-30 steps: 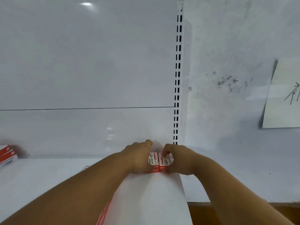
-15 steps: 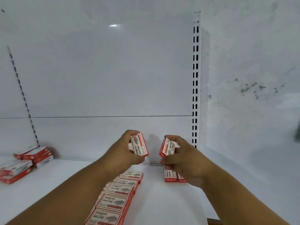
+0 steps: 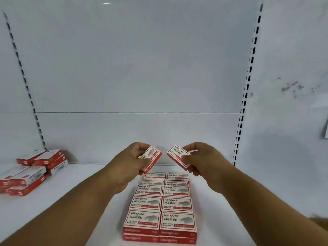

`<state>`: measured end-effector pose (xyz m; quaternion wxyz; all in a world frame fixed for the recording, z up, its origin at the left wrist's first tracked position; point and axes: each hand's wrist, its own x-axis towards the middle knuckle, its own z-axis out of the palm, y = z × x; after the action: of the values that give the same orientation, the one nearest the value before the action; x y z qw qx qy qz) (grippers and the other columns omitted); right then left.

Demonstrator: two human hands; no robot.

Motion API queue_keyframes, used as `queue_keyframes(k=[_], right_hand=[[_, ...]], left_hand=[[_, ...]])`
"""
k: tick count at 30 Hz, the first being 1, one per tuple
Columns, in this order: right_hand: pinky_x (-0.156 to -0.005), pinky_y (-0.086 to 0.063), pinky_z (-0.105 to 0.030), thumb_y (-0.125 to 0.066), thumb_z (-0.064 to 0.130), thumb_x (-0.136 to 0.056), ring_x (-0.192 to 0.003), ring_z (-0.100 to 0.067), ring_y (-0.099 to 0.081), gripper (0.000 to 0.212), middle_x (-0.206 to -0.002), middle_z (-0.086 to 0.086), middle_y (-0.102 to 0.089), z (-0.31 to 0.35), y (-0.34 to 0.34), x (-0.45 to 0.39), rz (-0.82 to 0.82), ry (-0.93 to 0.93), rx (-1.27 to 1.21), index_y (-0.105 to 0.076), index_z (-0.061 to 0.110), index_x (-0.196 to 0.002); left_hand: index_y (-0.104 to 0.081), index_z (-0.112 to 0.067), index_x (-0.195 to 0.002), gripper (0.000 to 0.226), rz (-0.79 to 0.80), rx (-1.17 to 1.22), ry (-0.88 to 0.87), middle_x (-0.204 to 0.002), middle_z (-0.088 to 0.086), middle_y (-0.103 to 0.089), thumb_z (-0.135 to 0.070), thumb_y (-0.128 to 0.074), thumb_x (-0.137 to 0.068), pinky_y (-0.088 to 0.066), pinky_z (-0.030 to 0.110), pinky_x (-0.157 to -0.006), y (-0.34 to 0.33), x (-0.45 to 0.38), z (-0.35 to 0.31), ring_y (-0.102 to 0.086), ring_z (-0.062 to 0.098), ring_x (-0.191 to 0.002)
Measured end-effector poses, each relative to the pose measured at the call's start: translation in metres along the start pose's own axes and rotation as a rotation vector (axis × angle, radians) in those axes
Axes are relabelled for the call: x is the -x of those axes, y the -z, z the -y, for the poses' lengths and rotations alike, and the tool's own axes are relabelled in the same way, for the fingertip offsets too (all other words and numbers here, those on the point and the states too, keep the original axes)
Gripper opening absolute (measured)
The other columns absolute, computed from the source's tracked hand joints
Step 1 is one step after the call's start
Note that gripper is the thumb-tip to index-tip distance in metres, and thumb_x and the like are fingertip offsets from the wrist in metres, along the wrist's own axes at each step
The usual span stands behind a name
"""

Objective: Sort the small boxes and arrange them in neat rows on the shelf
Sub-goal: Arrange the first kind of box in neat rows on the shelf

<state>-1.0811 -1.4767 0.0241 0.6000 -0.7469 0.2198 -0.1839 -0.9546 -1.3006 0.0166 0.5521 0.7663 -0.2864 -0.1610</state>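
Head view: left hand (image 3: 132,161) fingers curled round a tilted box (image 3: 152,159), right hand (image 3: 202,161) fingers pinched another box (image 3: 178,156), apart. Below the fingers, two neat rows of boxes (image 3: 160,206) sat on the shelf (image 3: 71,201). Loose pile (image 3: 30,172) far left.

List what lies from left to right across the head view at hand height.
Loose pile of red-and-white boxes → left hand → its tilted box → box held by right hand → right hand → slotted shelf upright.
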Motion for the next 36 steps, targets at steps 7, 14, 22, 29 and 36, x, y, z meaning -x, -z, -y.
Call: queue_keyframes(k=[7,14,22,29,36], right_hand=[[-0.046,-0.041,-0.016,-0.061,0.015,-0.093,-0.055,-0.005,-0.059,0.015,-0.077,0.006,-0.072,-0.020,-0.019,0.002,-0.083,-0.070,0.373,-0.073,0.023,-0.093],[-0.059,-0.042,-0.010,-0.060,0.016,-0.092,-0.073,0.000,-0.062,0.020,-0.085,0.021,-0.064,-0.028,-0.029,0.001,-0.066,-0.018,0.648,-0.075,0.029,-0.094],[-0.067,-0.049,-0.014,-0.069,0.021,-0.086,-0.075,-0.003,-0.064,0.009,-0.082,0.014,-0.069,-0.040,-0.028,0.000,-0.142,0.085,0.639,-0.074,0.028,-0.084],[-0.061,-0.040,-0.013,-0.064,0.020,-0.090,-0.074,-0.004,-0.058,0.013,-0.088,0.016,-0.059,-0.044,-0.027,0.000,-0.337,0.194,0.672,-0.065,0.032,-0.086],[-0.063,-0.037,-0.013,-0.066,0.024,-0.088,-0.079,-0.002,-0.055,0.011,-0.102,0.010,-0.058,-0.043,0.000,-0.003,-0.449,0.204,0.706,-0.061,0.033,-0.092]], left_hand=[[-0.067,-0.031,-0.106,0.023,0.111,-0.209,-0.060,-0.101,-0.011,-0.068,-0.013,-0.065,-0.091,-0.054,0.020,-0.072,0.008,-0.013,0.032,-0.066,0.005,-0.091],[-0.072,-0.028,-0.086,0.006,0.055,-0.392,-0.186,-0.081,-0.017,-0.067,-0.022,-0.070,-0.086,-0.044,0.013,-0.066,0.004,-0.016,0.047,-0.061,-0.001,-0.077],[-0.074,-0.027,-0.083,0.005,0.057,-0.427,-0.224,-0.057,-0.029,-0.057,-0.027,-0.069,-0.085,-0.034,0.007,-0.051,0.005,-0.018,0.051,-0.052,-0.015,-0.059],[-0.069,-0.034,-0.084,0.007,0.027,-0.483,-0.331,-0.095,-0.019,-0.055,-0.029,-0.066,-0.088,-0.032,0.005,-0.065,0.005,-0.021,0.053,-0.048,-0.008,-0.083],[-0.063,-0.037,-0.086,0.015,-0.045,-0.393,-0.362,-0.085,-0.021,-0.053,-0.023,-0.061,-0.092,-0.040,0.012,-0.064,-0.002,-0.011,0.030,-0.057,0.004,-0.082]])
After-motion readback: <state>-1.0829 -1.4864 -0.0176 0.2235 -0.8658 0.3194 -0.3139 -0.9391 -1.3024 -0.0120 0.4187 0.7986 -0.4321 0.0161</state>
